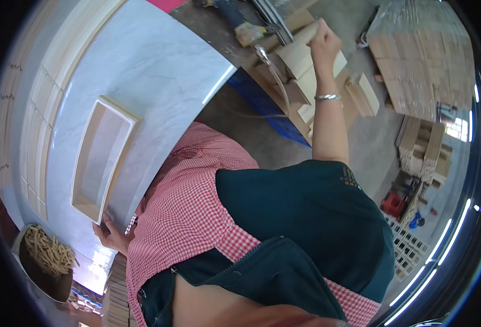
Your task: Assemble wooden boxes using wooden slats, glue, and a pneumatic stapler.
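A long rectangular wooden frame [122, 161] with pale, thin sides rests on the grey-white tabletop [159, 60]. At its near end my left hand [111, 234] grips the corner, the thumb against the wall and the fingers partly hidden; dark beads show at the wrist. My right arm reaches far out to the right, a silver bangle on the wrist. Its hand [325, 42] is curled closed at the edge of pale wooden boards [300, 60] stacked in an open box; whatever is between those fingers is hidden.
Long pale wooden strips [41, 109] line the table's far left side. A bin of wood offcuts [50, 250] stands lower left. Near the boards are a hose [276, 73] and a blue sheet [273, 111]. Wrapped board stacks [420, 60] stand at the right.
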Available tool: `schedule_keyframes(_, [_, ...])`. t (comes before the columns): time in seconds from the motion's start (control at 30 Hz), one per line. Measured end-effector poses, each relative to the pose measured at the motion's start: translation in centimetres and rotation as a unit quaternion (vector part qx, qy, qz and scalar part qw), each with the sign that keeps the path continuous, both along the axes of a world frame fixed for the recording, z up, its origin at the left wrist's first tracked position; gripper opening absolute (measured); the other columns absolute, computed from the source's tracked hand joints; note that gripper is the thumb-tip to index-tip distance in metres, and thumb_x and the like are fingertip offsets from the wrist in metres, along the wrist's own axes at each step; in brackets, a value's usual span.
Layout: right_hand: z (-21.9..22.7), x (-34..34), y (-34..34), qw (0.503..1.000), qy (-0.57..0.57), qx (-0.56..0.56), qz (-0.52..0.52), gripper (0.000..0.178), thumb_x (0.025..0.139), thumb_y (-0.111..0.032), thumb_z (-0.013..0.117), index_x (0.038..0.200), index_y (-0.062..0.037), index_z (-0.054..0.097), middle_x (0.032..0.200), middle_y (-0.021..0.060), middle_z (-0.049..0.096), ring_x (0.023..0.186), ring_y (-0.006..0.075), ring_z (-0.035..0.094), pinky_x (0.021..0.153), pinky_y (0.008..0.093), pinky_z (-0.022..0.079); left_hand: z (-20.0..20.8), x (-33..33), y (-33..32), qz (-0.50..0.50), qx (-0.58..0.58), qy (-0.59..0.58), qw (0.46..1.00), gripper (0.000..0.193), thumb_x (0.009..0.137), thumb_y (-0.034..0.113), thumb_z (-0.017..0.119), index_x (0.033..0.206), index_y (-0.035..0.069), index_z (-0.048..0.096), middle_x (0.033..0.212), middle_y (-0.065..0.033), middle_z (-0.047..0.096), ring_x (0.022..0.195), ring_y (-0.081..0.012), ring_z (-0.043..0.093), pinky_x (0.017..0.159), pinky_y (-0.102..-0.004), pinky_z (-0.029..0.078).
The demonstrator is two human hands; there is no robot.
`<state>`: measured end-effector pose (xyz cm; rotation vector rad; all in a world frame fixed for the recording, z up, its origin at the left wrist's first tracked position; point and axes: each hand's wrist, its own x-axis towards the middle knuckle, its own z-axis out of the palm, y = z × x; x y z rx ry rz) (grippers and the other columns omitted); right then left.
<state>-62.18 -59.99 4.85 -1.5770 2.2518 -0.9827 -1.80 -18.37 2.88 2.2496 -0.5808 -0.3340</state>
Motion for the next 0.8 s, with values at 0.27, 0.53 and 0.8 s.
schedule_keyframes(0.27, [-12.5,-14.9,18.9,0.954,0.122,0.132,-0.241,0.039,0.091,-0.030,0.059,0.085,0.0074,0.068,0.084,0.0257,0.070,0.080,0.0426,0.068,0.076,0.0455,0.055,1.1,0.0,-1.2,0.025,0.023,-0.012,0.999,0.057,0.096,0.031,0.073,0.137,-0.004,0.057,0.119,-0.0207,0.069,0.104,-0.0274,0.067,0.095,-0.0354,0.052])
schedule_keyframes(0.53, [-22.8,-12.5,21.5,0.889,0.111,0.375,-0.236,0.083,0.087,-0.067,0.057,0.102,0.0125,0.072,0.098,0.0308,0.072,0.097,0.0435,0.070,0.084,0.0472,0.055,2.3,-0.9,-1.6,-0.018,0.047,-0.058,0.997,0.044,0.095,0.031,0.070,0.123,-0.004,0.064,0.111,-0.0189,0.071,0.097,-0.0252,0.067,0.086,-0.0341,0.055])
schedule_keyframes(0.8, [-26.9,-11.6,20.7,0.822,0.370,0.418,0.107,0.077,0.090,-0.073,0.046,0.096,-0.0026,0.076,0.096,0.0192,0.074,0.087,0.0321,0.073,0.073,0.0439,0.055,0.6,1.0,-1.2,-0.028,-0.030,-0.013,0.999,0.049,0.085,0.024,0.081,0.125,-0.002,0.068,0.103,-0.0138,0.074,0.085,-0.0177,0.065,0.074,-0.0275,0.054])
